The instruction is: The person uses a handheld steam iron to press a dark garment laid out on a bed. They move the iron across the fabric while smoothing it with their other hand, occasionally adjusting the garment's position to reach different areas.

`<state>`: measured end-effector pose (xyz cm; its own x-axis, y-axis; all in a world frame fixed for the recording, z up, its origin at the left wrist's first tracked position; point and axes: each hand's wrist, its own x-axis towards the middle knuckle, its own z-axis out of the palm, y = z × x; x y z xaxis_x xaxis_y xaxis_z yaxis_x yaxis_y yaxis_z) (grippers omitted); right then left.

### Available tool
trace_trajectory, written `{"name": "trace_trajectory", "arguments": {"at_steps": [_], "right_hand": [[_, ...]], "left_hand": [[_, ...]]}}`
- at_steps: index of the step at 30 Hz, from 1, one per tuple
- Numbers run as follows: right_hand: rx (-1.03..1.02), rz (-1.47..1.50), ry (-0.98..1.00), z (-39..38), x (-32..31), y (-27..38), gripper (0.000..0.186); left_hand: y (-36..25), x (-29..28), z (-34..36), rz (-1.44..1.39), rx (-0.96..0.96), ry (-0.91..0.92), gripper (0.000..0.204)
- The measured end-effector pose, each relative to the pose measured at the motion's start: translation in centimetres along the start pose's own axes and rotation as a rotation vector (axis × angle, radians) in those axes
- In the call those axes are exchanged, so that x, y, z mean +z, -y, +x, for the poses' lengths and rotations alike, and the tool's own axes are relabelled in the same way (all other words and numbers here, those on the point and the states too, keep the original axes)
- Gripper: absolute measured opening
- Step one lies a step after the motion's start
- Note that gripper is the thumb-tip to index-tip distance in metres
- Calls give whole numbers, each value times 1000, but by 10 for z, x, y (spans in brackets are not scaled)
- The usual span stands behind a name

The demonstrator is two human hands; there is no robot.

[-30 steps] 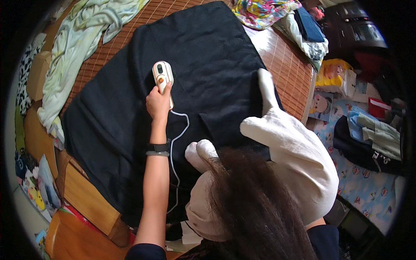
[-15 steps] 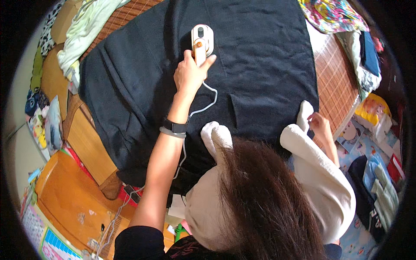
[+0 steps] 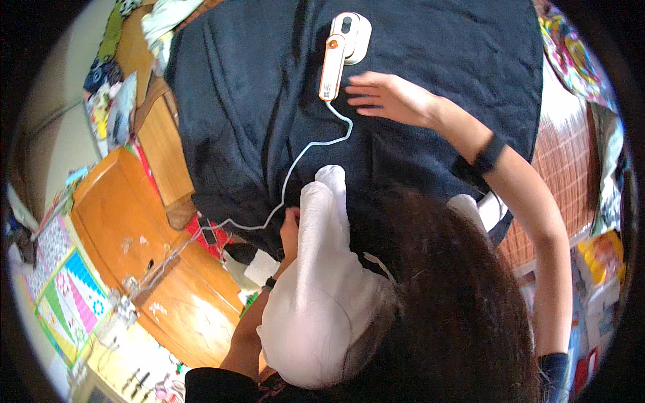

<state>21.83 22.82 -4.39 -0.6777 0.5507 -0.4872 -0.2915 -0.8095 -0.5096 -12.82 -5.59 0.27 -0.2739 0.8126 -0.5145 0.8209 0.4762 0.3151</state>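
A small white-and-orange handheld iron (image 3: 351, 35) rests on a wide black cloth (image 3: 437, 40), its handle toward me and a pale cord running from it. No hand holds it. Just right of the handle hovers my right hand (image 3: 393, 97), open, its fingers stretched out and slightly blurred. My left hand (image 3: 291, 220) is low beside my left leg, fingers curled at the near left part of the cloth. The leg hides much of that hand. My white-socked feet (image 3: 329, 185) stand on the cloth.
Wooden furniture with an orange-brown top (image 3: 127, 201) is at the left, the cord (image 3: 275, 215) trailing over it. Patterned fabric (image 3: 571, 57) lies at the far right above a woven brown mat (image 3: 564, 181). Long dark hair (image 3: 443, 289) covers the lower middle.
My left hand has let go of the iron and drawn back to the cloth beside my leg. My right hand has left the right foot and reached in near the iron's handle.
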Motion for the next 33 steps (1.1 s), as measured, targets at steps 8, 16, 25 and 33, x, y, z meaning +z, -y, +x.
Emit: {"name": "trace_trajectory", "arguments": {"at_steps": [8,16,25,33], "right_hand": [[-105,142,28,54,31,6,37],[-108,-188,-22,17,-3,9,45],[-205,-275,-3,-35,-46,31,33],[-132,-205,10,-102,-60,35,24]], "left_hand": [[29,-10,-211,127,-592,405,16],[15,-14,-313,79,-804,521,20],[33,-23,-268,179,-714,673,25],[5,-43,-57,677,-175,1007,29]]}}
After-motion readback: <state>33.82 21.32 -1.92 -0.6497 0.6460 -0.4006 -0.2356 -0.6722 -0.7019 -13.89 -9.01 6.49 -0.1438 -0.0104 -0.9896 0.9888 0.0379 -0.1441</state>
